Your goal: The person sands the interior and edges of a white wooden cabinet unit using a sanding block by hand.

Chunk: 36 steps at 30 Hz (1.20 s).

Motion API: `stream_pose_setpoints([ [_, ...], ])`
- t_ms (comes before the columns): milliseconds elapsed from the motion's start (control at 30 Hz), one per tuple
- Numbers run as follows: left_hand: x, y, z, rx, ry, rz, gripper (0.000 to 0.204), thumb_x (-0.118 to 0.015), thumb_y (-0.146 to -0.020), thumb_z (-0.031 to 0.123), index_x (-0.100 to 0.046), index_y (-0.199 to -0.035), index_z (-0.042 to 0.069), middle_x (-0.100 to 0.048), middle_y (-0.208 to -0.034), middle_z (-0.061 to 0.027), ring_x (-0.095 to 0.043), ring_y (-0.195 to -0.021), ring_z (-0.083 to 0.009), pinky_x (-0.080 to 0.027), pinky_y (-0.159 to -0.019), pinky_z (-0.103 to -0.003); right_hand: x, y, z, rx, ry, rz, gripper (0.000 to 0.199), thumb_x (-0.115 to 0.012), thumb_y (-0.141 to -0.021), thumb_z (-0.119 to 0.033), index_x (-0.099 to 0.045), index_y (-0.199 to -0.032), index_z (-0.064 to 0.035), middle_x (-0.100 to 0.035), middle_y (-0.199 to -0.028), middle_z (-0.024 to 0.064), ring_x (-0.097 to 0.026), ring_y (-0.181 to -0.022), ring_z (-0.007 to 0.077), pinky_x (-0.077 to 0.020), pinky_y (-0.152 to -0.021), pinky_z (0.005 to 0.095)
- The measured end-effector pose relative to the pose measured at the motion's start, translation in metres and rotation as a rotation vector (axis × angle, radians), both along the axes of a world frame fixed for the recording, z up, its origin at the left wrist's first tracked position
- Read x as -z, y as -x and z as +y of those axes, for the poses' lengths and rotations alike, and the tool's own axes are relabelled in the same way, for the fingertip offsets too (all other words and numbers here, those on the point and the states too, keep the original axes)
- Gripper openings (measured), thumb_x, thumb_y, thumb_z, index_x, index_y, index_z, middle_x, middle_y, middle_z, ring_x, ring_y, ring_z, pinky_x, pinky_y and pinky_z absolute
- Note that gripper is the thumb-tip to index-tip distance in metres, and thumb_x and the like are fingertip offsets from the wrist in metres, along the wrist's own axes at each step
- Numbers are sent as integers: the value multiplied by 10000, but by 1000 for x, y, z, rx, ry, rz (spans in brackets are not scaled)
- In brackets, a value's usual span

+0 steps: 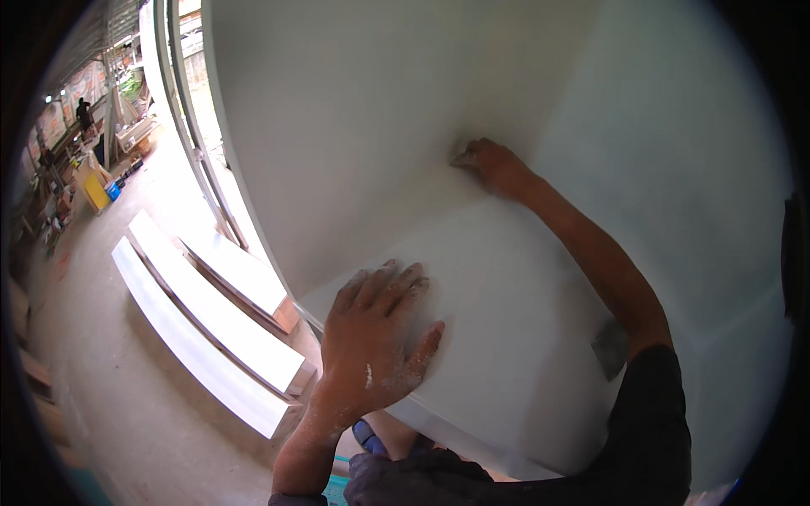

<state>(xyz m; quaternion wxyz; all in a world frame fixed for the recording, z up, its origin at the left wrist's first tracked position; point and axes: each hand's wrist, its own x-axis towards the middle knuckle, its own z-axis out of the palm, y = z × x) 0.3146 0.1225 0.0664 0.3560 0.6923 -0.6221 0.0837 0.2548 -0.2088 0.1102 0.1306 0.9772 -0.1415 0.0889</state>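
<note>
My left hand (pixel 374 333) lies flat, fingers spread, on the near part of a large white panel (pixel 506 278); white dust coats the hand. My right hand (pixel 492 165) reaches far into the corner where the white surfaces meet, fingers closed on a small grey sanding piece (pixel 463 158) pressed against the white. The piece is mostly hidden by the fingers.
Three long white boards (pixel 211 325) lie side by side on the concrete floor (pixel 126 405) at the left. A metal frame (pixel 198 143) stands behind them. Far back left is a cluttered workshop with a yellow box (pixel 95 192) and a distant person (pixel 83 112).
</note>
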Motion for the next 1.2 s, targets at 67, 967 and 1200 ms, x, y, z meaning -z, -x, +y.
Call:
stream_pose_setpoints([
  [67, 1, 1, -1, -22, -6, -9, 452, -670, -897, 334, -678, -1235, 35, -651, -1339, -126, -546, -1318, -330, -378, -1134, -483, 7, -1, 21, -63, 40, 15, 481, -672, -809, 53, -680, -1263, -108, -625, -1241, 95, -558, -1220, 288, -491, -1075, 384],
  [967, 41, -6, 86, -224, 973, 421, 520, -331, -1096, 346, -606, -848, -19, -678, -865, -177, -665, -838, -269, -534, -774, -405, 6, 2, 250, -592, -46, 51, 248, -692, -783, -71, -701, -1023, -10, -682, -1121, 118, -644, -1091, 282, -568, -913, 374],
  [1200, -3, -56, 57, -297, 649, 492, 746, -739, -911, 484, -451, -1429, 32, -515, -1412, -187, -487, -1350, -339, -428, -1076, -491, -64, 33, 59, 46, -354, -597, 294, -603, -1008, -209, -663, -1207, 0, -703, -987, 230, -702, -858, 352, -554, -794, 418],
])
